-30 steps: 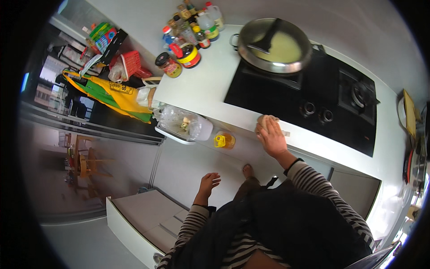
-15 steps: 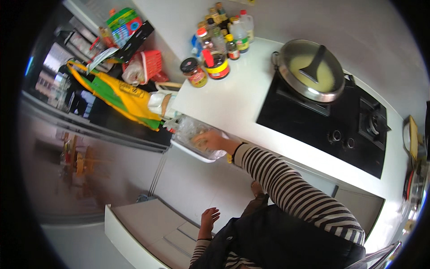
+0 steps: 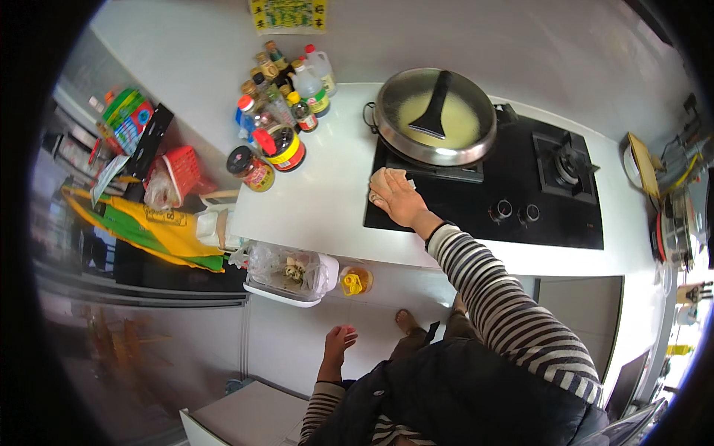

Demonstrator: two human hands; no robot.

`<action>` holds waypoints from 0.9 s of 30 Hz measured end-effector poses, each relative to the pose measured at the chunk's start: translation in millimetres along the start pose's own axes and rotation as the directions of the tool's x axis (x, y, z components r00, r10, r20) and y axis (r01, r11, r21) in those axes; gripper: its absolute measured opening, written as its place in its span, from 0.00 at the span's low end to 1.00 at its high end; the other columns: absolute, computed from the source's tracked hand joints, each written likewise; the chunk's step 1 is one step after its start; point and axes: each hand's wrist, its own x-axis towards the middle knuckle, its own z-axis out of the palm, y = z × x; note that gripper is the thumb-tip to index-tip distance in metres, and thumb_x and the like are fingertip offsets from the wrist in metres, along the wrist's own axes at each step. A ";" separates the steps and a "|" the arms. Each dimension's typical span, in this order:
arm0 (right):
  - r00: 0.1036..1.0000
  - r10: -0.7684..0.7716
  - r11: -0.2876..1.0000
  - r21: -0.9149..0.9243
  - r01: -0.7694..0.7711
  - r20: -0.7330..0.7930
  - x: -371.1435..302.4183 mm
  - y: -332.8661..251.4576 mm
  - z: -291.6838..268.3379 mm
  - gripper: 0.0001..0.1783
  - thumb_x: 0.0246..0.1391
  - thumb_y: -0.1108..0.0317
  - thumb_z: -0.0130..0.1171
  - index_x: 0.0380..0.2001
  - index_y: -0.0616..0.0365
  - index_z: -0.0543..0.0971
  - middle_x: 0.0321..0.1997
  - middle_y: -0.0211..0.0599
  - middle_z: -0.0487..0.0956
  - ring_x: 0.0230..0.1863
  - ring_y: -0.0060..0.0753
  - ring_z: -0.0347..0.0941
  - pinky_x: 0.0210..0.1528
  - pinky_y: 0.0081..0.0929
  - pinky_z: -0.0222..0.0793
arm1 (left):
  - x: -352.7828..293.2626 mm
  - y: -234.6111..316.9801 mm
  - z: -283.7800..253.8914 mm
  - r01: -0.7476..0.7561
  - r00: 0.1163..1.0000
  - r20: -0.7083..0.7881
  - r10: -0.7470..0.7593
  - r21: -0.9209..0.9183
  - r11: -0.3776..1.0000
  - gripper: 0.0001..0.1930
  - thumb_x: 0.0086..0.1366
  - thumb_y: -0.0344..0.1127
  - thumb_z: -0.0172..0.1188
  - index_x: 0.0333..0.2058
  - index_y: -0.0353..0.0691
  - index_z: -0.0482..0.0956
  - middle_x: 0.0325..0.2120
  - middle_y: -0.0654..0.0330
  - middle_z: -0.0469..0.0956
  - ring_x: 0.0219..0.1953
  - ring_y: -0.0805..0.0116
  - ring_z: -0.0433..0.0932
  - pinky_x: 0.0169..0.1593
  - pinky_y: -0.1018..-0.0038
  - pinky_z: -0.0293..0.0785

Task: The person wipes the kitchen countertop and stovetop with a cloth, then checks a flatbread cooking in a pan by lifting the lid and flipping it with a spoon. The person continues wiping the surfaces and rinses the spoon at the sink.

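My right hand [image 3: 398, 199] presses a beige cloth [image 3: 387, 179] flat at the left edge of the black hob [image 3: 520, 186], just in front of a steel pan [image 3: 435, 115] with pale liquid and a black spatula [image 3: 434, 104] in it. The striped sleeve reaches up from the lower right. My left hand [image 3: 338, 342] hangs low over the floor with its fingers loosely apart and nothing in it, below the white countertop [image 3: 312, 201].
Sauce jars and bottles [image 3: 279, 111] crowd the counter's back left corner. A clear plastic bag [image 3: 286, 269] in a white tray sits below the counter edge beside a yellow-capped bottle [image 3: 355, 281]. A yellow and green bag [image 3: 149, 227] and a red basket [image 3: 178, 172] stand left.
My right hand left the plastic bag below the counter and moved up to the hob's left edge with the cloth. The view swung right. My left hand stayed low.
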 end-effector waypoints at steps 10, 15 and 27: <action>0.883 0.425 0.828 -0.308 -0.468 -0.198 -97.8 46.0 -44.8 0.28 0.68 0.50 0.40 0.66 0.51 0.65 0.74 0.54 0.52 0.74 0.60 0.43 0.75 0.46 0.35 | 19.5 8.0 10.4 -0.013 0.999 0.037 0.013 -0.003 1.000 0.15 0.72 0.42 0.51 0.48 0.38 0.75 0.42 0.55 0.80 0.42 0.63 0.81 0.46 0.69 0.78; 0.986 0.146 0.864 -0.476 -0.165 -0.078 -19.7 -15.2 -1.1 0.32 0.65 0.47 0.43 0.62 0.61 0.66 0.69 0.58 0.59 0.72 0.63 0.47 0.73 0.60 0.34 | 7.0 -3.8 10.3 0.053 0.998 0.027 -0.053 0.007 0.999 0.16 0.72 0.41 0.50 0.49 0.36 0.74 0.43 0.53 0.80 0.43 0.60 0.81 0.47 0.67 0.78; 0.971 0.233 0.801 -0.556 -0.222 -0.052 -131.5 42.1 -59.3 0.29 0.63 0.53 0.47 0.64 0.53 0.66 0.70 0.48 0.60 0.74 0.56 0.47 0.76 0.47 0.34 | 26.7 27.2 26.2 -0.007 1.000 0.031 0.006 0.037 0.999 0.15 0.70 0.43 0.53 0.47 0.38 0.75 0.42 0.56 0.80 0.41 0.63 0.81 0.45 0.69 0.78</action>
